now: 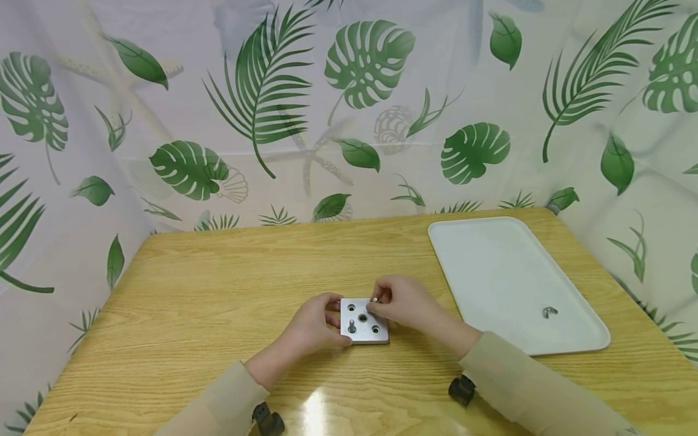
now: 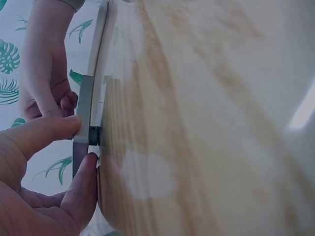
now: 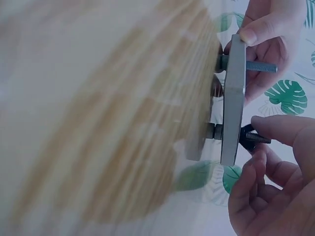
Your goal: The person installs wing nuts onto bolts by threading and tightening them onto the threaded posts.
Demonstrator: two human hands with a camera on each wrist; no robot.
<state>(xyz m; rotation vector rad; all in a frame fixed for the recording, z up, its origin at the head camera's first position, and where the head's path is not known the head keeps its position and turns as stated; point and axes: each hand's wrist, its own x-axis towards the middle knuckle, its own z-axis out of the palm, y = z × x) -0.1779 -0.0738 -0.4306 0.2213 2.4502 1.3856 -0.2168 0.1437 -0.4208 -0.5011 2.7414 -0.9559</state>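
Note:
A square silver metal plate [image 1: 362,335] with several holes stands slightly off the wooden table. My left hand [image 1: 313,322] grips its left side, thumb at the near corner and fingers at the far one. One threaded bolt [image 3: 262,67] sticks up bare through the plate's near left hole. At the far right hole, my right hand [image 1: 406,303] pinches a dark wing nut [image 3: 247,138] around a second bolt [image 3: 264,139], whose tip shows past the fingers. In the right wrist view, bolt heads [image 3: 214,131] show between plate and tabletop.
A white tray [image 1: 491,272] lies on the right of the wooden table [image 1: 218,290]. Small metal pieces [image 1: 549,312] that look like wing nuts rest in its near right part. A leaf-printed cloth [image 1: 294,121] hangs behind the table and along its sides.

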